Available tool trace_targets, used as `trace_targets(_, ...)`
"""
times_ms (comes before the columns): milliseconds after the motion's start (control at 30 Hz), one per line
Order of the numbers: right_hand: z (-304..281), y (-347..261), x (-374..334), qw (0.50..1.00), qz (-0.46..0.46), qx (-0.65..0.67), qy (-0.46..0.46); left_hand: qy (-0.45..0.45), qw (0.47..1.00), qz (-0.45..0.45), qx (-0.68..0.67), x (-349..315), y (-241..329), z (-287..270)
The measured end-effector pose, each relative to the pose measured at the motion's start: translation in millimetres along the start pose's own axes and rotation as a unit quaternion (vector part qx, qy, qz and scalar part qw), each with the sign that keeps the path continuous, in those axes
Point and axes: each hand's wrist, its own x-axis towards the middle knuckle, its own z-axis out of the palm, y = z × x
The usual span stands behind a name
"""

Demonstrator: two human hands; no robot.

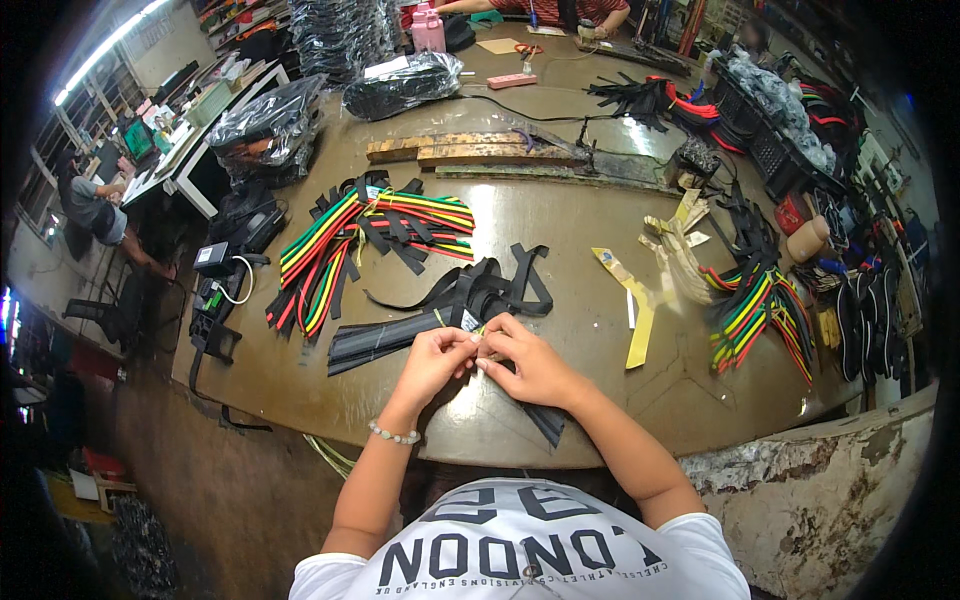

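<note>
A bundle of black flat straps [375,342] lies in front of me on the table, with loose strap loops [530,280] just beyond it and more strap ends [545,420] under my right forearm. My left hand [437,365] and my right hand [528,362] meet over the middle of this bundle. Both have their fingertips pinched together; what lies between them is too small to make out. Just beyond the fingertips show a small white tag [469,321] and a bit of yellow-green tie. A beaded bracelet [394,434] circles my left wrist.
Striped black, red, yellow and green straps lie bunched at left [375,225] and right [765,315]. Yellow pattern strips [645,310] rest nearer the right bunch. Wooden bars [480,150] lie across the middle. Plastic-wrapped packs [270,130] stand far left; a black crate [765,130] sits right. Others work beyond.
</note>
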Motion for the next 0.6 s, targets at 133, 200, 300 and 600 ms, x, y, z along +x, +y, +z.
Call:
trace_targets(133, -2, 11, 7, 0.992, 0.038, 0.115, 0.026, 0.009, 0.998, 0.024, 0.055, -7, 6, 9)
trace_targets(200, -1, 19, 9, 0.969, 0.150, 0.194, 0.000, 0.017, 0.990, 0.079, 0.117, -12, 12, 14)
trace_targets(300, 3, 26, 12, 0.965, 0.145, 0.220, 0.020, 0.049, 0.940, 0.148, 0.304, -16, 21, 15)
trace_targets(600, 14, 21, 19, 0.969, 0.169, 0.166, 0.072, 0.160, 0.836, 0.295, 0.434, -11, 13, 21)
